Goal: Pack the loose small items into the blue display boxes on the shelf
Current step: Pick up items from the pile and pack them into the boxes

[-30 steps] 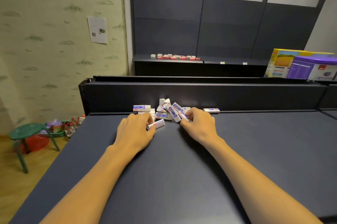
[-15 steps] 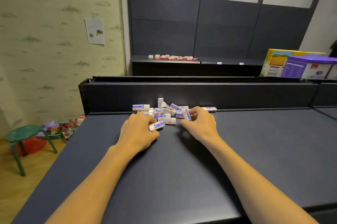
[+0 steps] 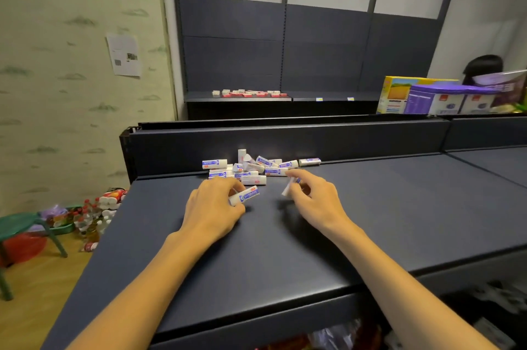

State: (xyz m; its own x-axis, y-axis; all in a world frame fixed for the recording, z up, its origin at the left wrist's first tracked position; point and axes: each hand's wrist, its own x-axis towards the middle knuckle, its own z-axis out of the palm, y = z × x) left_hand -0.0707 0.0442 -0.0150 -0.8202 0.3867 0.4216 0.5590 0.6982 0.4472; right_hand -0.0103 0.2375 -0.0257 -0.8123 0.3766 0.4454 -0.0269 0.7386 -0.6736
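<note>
Both hands have drawn back from the pile since the earlier frames, each carrying an item toward the near edge of the dark blue-grey shelf top (image 3: 399, 221). The left hand (image 3: 212, 207) lies knuckles-up, its grip clenched around a small white box with a blue-and-white label (image 3: 244, 195) that juts out to the right from between thumb and fingers. The right hand (image 3: 316, 198) is raised slightly, its grip pinching a second small white item (image 3: 286, 187) at the fingertips; this one is tilted on end and blurred, so its label cannot be read.

Behind the hands, the heap of loose small white-and-blue boxes (image 3: 256, 170) sits against the far edge of the shelf top, touching the dark upright back rail (image 3: 285, 141). Most lie flat and jumbled over one another, one stands upright at the back of the heap, and one lies apart at the right end. No blue display box can be made out among them.

Further back, a dark wall shelf (image 3: 328, 97) carries a row of small red-and-white packs (image 3: 248, 93) near its left end. Yellow and purple cartons (image 3: 427, 98) stand beyond the rail at the right, with a person's dark hair (image 3: 483, 65) showing above them. On the wooden floor by the left edge of the shelf top stand a green stool (image 3: 25, 224) and a cluster of small bottles (image 3: 91, 218).
</note>
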